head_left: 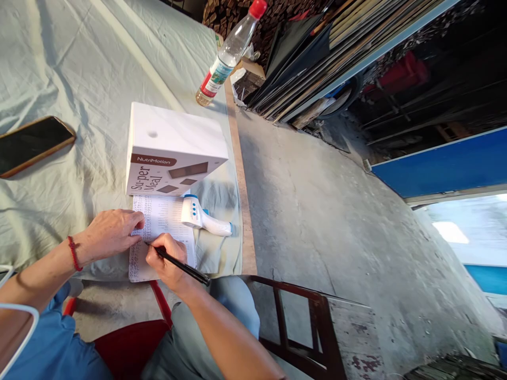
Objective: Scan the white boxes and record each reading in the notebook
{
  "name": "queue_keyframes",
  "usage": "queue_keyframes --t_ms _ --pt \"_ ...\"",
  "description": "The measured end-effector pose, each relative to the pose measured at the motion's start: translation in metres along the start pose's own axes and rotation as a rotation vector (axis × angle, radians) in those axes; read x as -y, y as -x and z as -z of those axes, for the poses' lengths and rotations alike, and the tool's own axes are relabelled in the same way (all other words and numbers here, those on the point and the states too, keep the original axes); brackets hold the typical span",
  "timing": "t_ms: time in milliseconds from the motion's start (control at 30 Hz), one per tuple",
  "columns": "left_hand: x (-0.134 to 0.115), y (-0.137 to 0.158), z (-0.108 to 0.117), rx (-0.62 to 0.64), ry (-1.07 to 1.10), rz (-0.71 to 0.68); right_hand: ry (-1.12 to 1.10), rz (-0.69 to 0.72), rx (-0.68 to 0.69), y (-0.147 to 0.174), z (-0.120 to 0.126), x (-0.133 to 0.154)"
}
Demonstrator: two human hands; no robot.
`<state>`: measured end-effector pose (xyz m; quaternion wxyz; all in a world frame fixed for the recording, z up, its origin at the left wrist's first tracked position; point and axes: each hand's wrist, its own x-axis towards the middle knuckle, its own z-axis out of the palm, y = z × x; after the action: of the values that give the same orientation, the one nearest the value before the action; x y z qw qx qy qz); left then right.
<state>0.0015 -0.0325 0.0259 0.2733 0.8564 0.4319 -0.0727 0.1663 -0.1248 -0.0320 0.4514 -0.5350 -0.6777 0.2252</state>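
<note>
A printed paper sheet (164, 219) lies at the near edge of a cloth-covered table (71, 68). My right hand (166, 261) grips a black pen (182, 265), its tip touching the sheet. My left hand (111, 232), with a red cord at the wrist, rests flat on the sheet's left edge, fingers bent, holding it down. A white and blue infrared thermometer (202, 217) lies on the sheet's right side. Just behind the sheet stands a white box (172, 150) printed "NutriMotion Super Meal".
A dark phone (31, 143) lies at the table's left. A clear bottle (228, 53) with a red cap stands at the far table edge. Right of the table are bare concrete floor, stacked boards (348, 47) and a dark wooden frame (312, 322). A red stool is under me.
</note>
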Motion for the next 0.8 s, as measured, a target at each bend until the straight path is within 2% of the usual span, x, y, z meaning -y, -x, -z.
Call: queue_keyframes --t_ms 233,367,800 --pt "0.0009 0.0001 -0.0006 -0.028 0.01 -0.01 -0.006 -0.023 0.021 -0.0011 0.0015 0.0006" --pt "0.0018 0.0 -0.0012 -0.031 0.009 -0.019 0.009 -0.002 -0.023 0.0016 -0.0008 -0.003" --pt "0.0 0.0001 -0.0005 0.008 -0.021 0.008 -0.025 -0.056 -0.029 0.0001 0.0035 -0.0024"
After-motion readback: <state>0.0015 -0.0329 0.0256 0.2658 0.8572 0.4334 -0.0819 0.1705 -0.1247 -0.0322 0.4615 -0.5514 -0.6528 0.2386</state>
